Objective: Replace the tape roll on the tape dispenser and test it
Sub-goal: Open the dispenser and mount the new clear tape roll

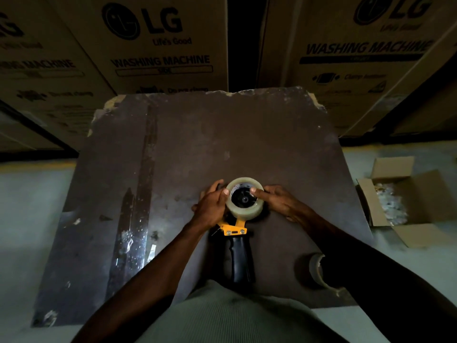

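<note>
A: Arm status?

B: Both forearms bare, reaching forward and converging toward the middle of the view. Elbows low, wrists roughly level.

A: Left hand (pixel 212 206)?

B: Palm down, knuckles up, fingers curled inward and bearing against what sits between the 2 hands. Thumb extended forward, nail visible.

A: Right hand (pixel 279 201)?

B: Palm down as well, fingers angled left. 1 finger stretched out ahead of the rest, tip pressing down; remaining fingers spread flat and low. Not a closed grip.

A: Hands touching?

B: No, apart, facing each other.
</note>
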`<state>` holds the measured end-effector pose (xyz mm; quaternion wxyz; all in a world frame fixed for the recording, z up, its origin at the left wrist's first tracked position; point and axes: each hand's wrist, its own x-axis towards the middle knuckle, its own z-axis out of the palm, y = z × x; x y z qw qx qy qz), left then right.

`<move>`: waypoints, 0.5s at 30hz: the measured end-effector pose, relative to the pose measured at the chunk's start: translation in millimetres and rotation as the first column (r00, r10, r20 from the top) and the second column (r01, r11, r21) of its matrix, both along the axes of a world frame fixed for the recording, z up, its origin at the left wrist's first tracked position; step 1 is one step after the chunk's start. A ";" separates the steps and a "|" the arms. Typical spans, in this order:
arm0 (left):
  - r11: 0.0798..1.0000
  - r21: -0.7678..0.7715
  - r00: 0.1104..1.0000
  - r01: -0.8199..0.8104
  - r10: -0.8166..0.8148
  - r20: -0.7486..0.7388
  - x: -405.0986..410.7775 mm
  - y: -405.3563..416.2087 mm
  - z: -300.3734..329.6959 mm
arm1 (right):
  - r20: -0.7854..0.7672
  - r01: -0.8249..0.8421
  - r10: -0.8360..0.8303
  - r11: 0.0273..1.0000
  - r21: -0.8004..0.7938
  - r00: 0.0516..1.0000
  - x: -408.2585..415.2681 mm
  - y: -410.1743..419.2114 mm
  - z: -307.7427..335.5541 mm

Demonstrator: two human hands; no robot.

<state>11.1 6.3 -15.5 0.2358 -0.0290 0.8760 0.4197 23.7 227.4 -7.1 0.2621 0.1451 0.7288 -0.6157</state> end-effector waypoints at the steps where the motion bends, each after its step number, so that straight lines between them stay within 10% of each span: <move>1: 1.000 -0.021 1.000 0.011 -0.011 0.004 -0.7 -0.6 -1.6 | 0.000 -0.002 0.002 1.000 -0.010 1.000 -0.3 1.2 -0.4; 15: 0.947 -0.224 0.967 0.229 -0.248 -0.060 -1.5 -5.4 -4.2 | -0.091 -0.074 0.069 0.996 -0.044 0.993 15.0 11.1 -11.2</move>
